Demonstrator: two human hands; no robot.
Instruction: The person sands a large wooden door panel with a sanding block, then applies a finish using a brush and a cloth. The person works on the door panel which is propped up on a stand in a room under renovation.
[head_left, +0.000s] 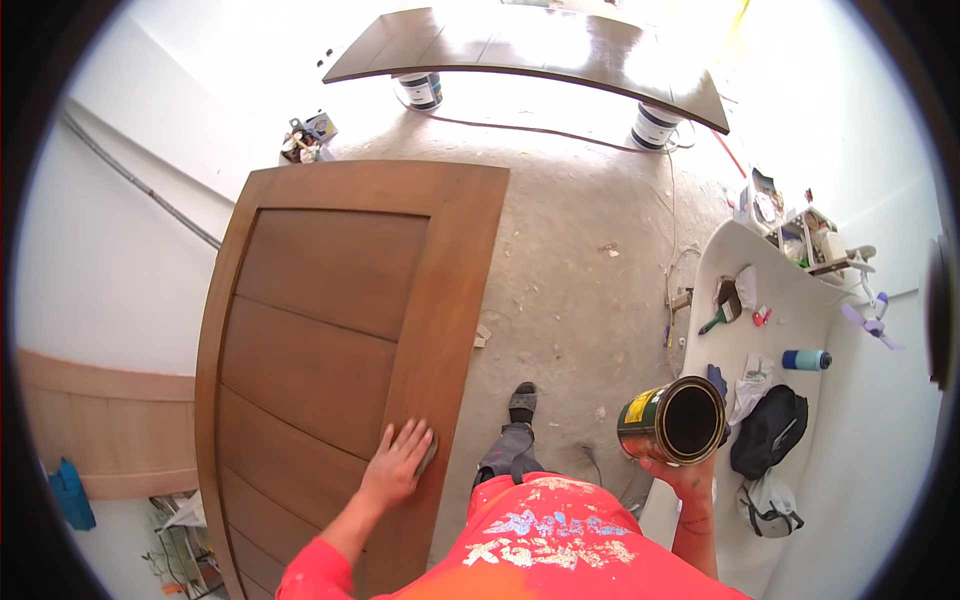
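Note:
A brown panelled wooden door (400,350) lies at my left, its raised frame surrounding several wide boards. My left hand (400,460) rests on the door's right-hand frame strip, fingers fairly straight over a small greyish pad (428,456). Only the pad's edge shows beside the fingers, so its exact kind cannot be told. At my right, my right hand (685,474) grips an open metal paint can (645,420) from below. The can has a dark green and yellow label and tilts so its mouth shows; the inside looks dark, and its contents cannot be made out.
A glossy dark door (500,45) lies across two buckets (420,92) at the back. A cable (530,127) crosses the concrete floor. On the white counter (705,345) at right lie a brush (727,305), a blue bottle (806,360) and a black bag (770,430).

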